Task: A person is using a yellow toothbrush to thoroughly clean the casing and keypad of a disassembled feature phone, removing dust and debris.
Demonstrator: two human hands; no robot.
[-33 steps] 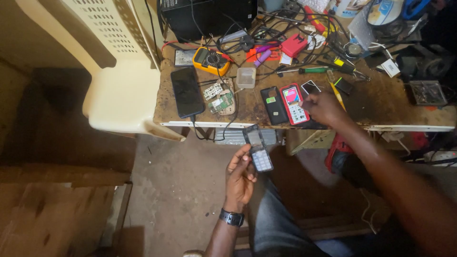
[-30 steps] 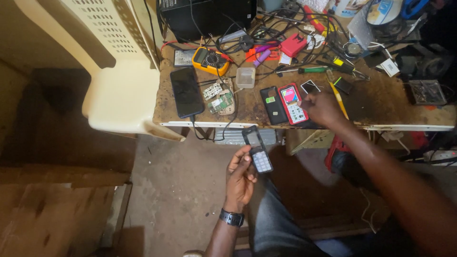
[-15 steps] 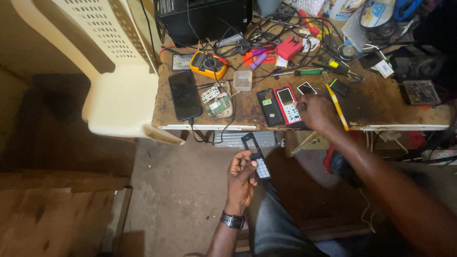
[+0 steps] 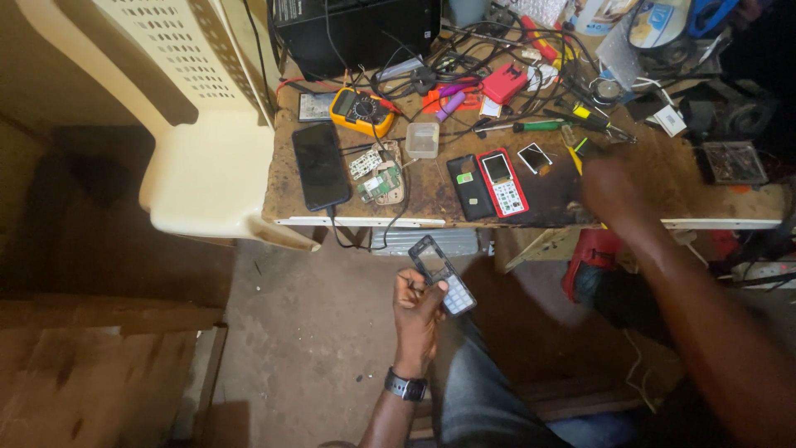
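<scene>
Gripping a grey keypad phone front cover (image 4: 442, 275) with an empty screen window, the person's left hand (image 4: 417, 311) hangs below the near edge of the scarred wooden workbench (image 4: 431, 192), over the bare concrete floor (image 4: 315, 332); the fingers are curled round the cover's lower half, thumb along its side, and a dark wristwatch (image 4: 405, 386) circles the wrist. A blue-jeaned knee (image 4: 481, 390) sits just right of that hand. The right hand (image 4: 609, 189), blurred, rests at the bench's near right part; whether its fingers are spread or closed on anything cannot be told.

On the bench, just left of the right hand, lie a red-and-white keypad phone (image 4: 502, 182), a black slab-shaped phone back (image 4: 468, 187) touching its left side, and a small square screen glass (image 4: 535, 158) beyond them. Further left are green circuit boards (image 4: 377, 174) and a black touchscreen smartphone (image 4: 320, 166) with a cable running off the near edge. Beyond these stand a clear plastic box (image 4: 422, 139) and a yellow multimeter (image 4: 358, 109). A green-handled screwdriver (image 4: 531, 126) and a tangle of black wires (image 4: 464, 66) cover the bench's far part, before a black box-shaped case (image 4: 356, 29). A cream plastic chair (image 4: 195, 124) stands against the bench's left end.
</scene>
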